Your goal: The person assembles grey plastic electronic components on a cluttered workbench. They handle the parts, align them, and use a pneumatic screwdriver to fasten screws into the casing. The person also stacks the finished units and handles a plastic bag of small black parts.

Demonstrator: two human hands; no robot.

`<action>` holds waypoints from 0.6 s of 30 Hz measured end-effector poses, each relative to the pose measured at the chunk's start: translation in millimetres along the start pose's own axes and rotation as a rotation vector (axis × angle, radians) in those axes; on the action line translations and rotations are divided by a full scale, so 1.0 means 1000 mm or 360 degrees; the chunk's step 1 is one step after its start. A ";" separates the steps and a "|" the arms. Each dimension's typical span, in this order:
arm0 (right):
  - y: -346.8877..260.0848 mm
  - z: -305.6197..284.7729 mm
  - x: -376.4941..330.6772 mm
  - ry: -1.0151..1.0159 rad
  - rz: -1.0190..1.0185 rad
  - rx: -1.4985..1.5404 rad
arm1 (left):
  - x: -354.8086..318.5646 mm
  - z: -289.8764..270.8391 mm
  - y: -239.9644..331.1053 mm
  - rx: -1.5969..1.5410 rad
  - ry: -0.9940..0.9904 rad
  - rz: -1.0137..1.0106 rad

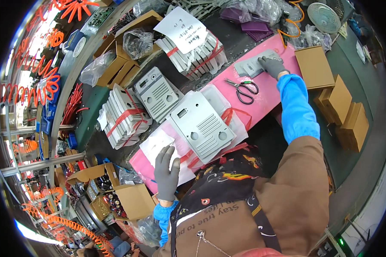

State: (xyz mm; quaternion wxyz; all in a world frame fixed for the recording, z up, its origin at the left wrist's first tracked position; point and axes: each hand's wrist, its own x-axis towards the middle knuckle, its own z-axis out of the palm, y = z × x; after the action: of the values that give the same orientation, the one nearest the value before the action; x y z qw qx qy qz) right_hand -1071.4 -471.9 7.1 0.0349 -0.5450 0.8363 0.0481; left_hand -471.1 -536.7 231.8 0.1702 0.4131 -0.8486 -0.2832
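Observation:
Both my hands wear grey gloves. My left hand is open, fingers stretched and slightly apart, over the white paper beside the near stack. Close to it lies a stack of grey plastic panels, its top panel face up with slots and two round recesses. Far to the right, my right hand rests on smaller grey panels, its fingers lying over them; their tips are partly hard to see. Scissors with black handles lie between the two groups of panels on the pink sheet.
Bundles of panels tied with red strips stand left and behind, near another loose panel stack. A handwritten sheet covers the far bundle. Cardboard boxes stand on the right; an open carton holds plastic bags at the far left.

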 end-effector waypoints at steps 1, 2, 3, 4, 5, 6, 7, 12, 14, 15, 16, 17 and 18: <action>-0.011 -0.028 0.006 -0.0225 0.0062 0.0316 | -0.002 0.002 -0.004 -0.0013 0.0010 -0.0008; -0.013 -0.051 0.004 -0.0454 0.0142 0.0620 | 0.000 0.004 -0.002 0.0002 -0.0013 -0.0002; -0.005 -0.059 -0.003 -0.0331 -0.0035 0.0619 | 0.006 0.009 0.002 0.0009 -0.0035 0.0020; 0.003 -0.059 -0.003 -0.0413 0.0055 0.0833 | 0.013 0.014 0.007 0.0015 -0.0055 0.0039; 0.011 -0.060 -0.002 -0.0494 0.0144 0.1046 | 0.020 0.018 0.014 -0.0012 -0.0069 0.0073; 0.020 -0.058 0.001 -0.0581 0.0224 0.1255 | 0.029 0.023 0.024 -0.0038 -0.0076 0.0095; 0.034 -0.048 0.001 -0.0421 0.0000 0.1031 | 0.037 0.029 0.032 -0.0071 -0.0078 0.0110; -0.035 -0.132 -0.010 0.0278 -0.0565 0.0105 | 0.060 0.048 0.071 -0.0228 -0.0051 0.0170; -0.082 -0.166 -0.034 0.0532 -0.0512 0.0593 | 0.064 0.059 0.082 -0.0366 -0.0028 0.0137; -0.105 -0.187 -0.051 0.0686 -0.0716 0.0867 | 0.067 0.064 0.092 -0.0708 -0.0123 -0.0083; -0.130 -0.204 -0.070 0.0456 -0.0779 0.1236 | 0.070 0.069 0.104 -0.1067 -0.0206 -0.0285; -0.153 -0.213 -0.084 0.0390 -0.0930 0.1308 | 0.072 0.077 0.114 -0.1266 -0.0107 -0.0272; -0.177 -0.224 -0.097 0.0290 -0.1039 0.1436 | 0.074 0.085 0.122 -0.1463 -0.0005 -0.0224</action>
State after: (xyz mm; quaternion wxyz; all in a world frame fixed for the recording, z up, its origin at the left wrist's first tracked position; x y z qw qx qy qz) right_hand -871.9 -481.6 233.0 0.2053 -0.7085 0.5617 -0.3747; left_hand -633.8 -506.3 245.4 0.3148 0.3510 -0.6052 -0.6414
